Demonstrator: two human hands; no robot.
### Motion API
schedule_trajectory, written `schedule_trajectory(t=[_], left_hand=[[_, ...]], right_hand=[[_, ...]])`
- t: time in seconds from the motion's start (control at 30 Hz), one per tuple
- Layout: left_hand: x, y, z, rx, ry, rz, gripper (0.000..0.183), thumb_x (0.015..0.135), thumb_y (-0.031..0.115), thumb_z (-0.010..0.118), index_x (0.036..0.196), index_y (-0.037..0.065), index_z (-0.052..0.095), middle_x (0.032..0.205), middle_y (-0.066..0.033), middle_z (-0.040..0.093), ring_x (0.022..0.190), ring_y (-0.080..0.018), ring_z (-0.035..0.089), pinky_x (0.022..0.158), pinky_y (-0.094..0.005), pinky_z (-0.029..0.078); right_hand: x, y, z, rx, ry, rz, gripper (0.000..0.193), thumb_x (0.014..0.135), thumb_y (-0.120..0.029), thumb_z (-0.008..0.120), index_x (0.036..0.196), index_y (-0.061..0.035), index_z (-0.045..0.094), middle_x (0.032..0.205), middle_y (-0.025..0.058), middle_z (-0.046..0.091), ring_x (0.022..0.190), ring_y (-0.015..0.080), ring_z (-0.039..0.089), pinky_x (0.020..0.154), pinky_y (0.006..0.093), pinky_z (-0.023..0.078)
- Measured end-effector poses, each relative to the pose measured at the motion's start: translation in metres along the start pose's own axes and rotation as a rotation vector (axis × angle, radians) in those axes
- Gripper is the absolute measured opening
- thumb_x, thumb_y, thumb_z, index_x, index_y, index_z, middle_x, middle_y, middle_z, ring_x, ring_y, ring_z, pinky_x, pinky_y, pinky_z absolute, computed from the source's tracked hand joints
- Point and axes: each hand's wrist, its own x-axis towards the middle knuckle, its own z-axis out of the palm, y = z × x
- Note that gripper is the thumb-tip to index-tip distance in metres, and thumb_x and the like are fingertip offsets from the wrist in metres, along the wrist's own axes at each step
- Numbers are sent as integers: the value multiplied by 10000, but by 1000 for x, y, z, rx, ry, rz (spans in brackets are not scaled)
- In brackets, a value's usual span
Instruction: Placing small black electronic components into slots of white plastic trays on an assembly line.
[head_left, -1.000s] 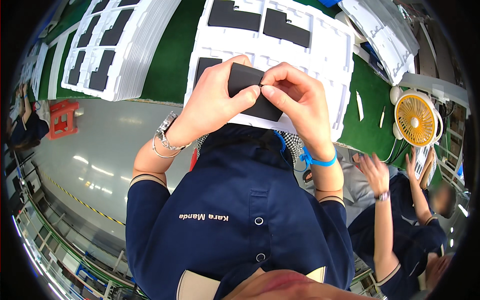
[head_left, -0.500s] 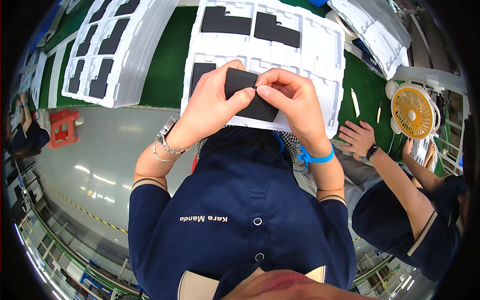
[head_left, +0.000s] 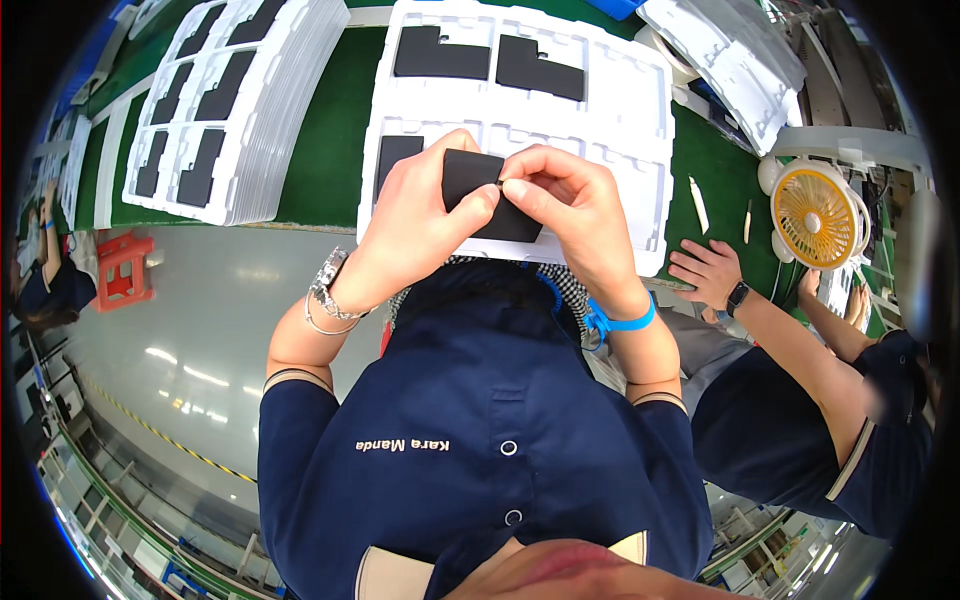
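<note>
My left hand (head_left: 418,212) grips a flat black L-shaped piece (head_left: 470,172) by its side, thumb across the face and fingers behind. At the piece's inner corner, my right hand (head_left: 580,205) pinches thumb and forefinger together on a tiny part that the fingertips mostly hide. The piece is held above the near side of a white moulded tray (head_left: 620,112). More black pieces of the same shape lie in this tray, one at the far left (head_left: 440,60) and one beside it (head_left: 540,72). Another black piece (head_left: 398,160) is partly covered by my left hand.
At left stands a tall stack of white trays (head_left: 255,150) bearing black pieces. To the right, a co-worker's hand (head_left: 708,274) rests on the green table edge, near a white pen-like tool (head_left: 698,206), a thin tool (head_left: 747,222) and a yellow-and-white fan (head_left: 815,213).
Both hands keep hold at the piece's inner corner with hardly any movement. The whole view has shifted slightly, so the tray and fan appear a little further left.
</note>
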Motion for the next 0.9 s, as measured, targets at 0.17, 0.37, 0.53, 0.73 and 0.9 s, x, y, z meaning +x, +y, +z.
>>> schedule_trajectory(t=[0.17, 0.37, 0.53, 0.73, 0.9], left_hand=[[-5, -9, -3, -75, 55, -10, 179, 840, 175, 621, 819, 45, 500, 709, 6, 485, 666, -87, 444, 609, -258, 390], [-15, -29, -32, 595, 326, 295, 393, 903, 181, 600, 1254, 19, 531, 1267, -136, 558, 1170, -293, 520, 975, -387, 416], [-30, -67, -37, 738, 506, 48, 472, 904, 234, 624, 1305, 9, 518, 1314, -158, 545, 1243, -339, 467, 1038, -416, 380], [-38, -70, -33, 479, 476, 66, 363, 916, 204, 604, 1215, -1, 601, 1297, -140, 583, 1226, -319, 503, 1030, -407, 399], [-35, -71, -28, 392, 487, 85, 373, 911, 190, 601, 1223, -15, 604, 1285, -151, 589, 1215, -315, 513, 1027, -402, 401]], right_hand=[[-10, -7, -12, -278, -20, -74, 181, 858, -97, 682, 1001, 0, 628, 782, 26, 627, 733, 69, 570, 658, 229, 460], [-25, -1, -41, -640, 150, -114, 250, 847, -89, 668, 1074, 6, 623, 621, 42, 537, 559, 106, 502, 540, 273, 411], [-24, 3, -45, -779, 176, -19, 283, 849, -103, 654, 1124, -38, 641, 599, 66, 515, 535, 175, 516, 530, 322, 404], [-28, 13, -30, -1033, 311, -156, 285, 820, -148, 694, 1094, -78, 657, 687, 81, 573, 629, 252, 562, 589, 378, 445], [-35, 25, -21, -1147, 430, -281, 242, 811, -118, 690, 1045, -63, 661, 724, 84, 560, 660, 248, 561, 611, 389, 455]])
